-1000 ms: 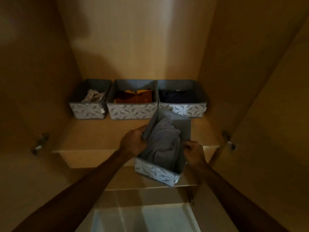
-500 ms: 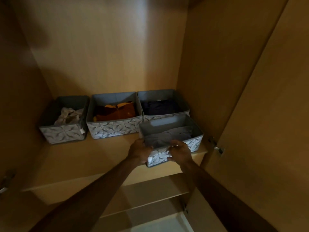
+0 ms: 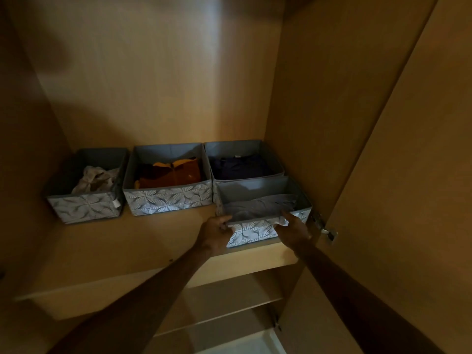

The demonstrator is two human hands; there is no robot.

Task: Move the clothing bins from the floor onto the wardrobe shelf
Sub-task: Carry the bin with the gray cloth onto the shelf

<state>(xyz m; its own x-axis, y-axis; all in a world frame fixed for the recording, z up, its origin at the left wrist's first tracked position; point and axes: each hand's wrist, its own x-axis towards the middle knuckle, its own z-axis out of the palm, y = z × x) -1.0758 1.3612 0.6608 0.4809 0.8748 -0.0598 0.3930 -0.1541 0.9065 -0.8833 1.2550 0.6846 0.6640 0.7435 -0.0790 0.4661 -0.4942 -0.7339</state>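
A grey fabric bin with a leaf pattern (image 3: 252, 232), holding grey folded clothing, rests on the wooden wardrobe shelf (image 3: 143, 241) at its right front edge. My left hand (image 3: 214, 233) grips the bin's front left corner. My right hand (image 3: 293, 227) grips its front right rim. Behind it stand three matching bins in a row: one with pale cloth (image 3: 84, 206), one with orange and brown clothes (image 3: 168, 200), one with dark clothes (image 3: 242, 149).
The wardrobe's right side wall (image 3: 319, 123) stands close to the held bin. An open door (image 3: 408, 200) with a metal hinge (image 3: 328, 232) is at the right. Lower shelves (image 3: 229, 302) show beneath.
The bin was tilted and held below the shelf edge; it now lies level on the shelf, pushed further in to the right, in front of the dark-clothes bin. Both hands shifted to its front rim.
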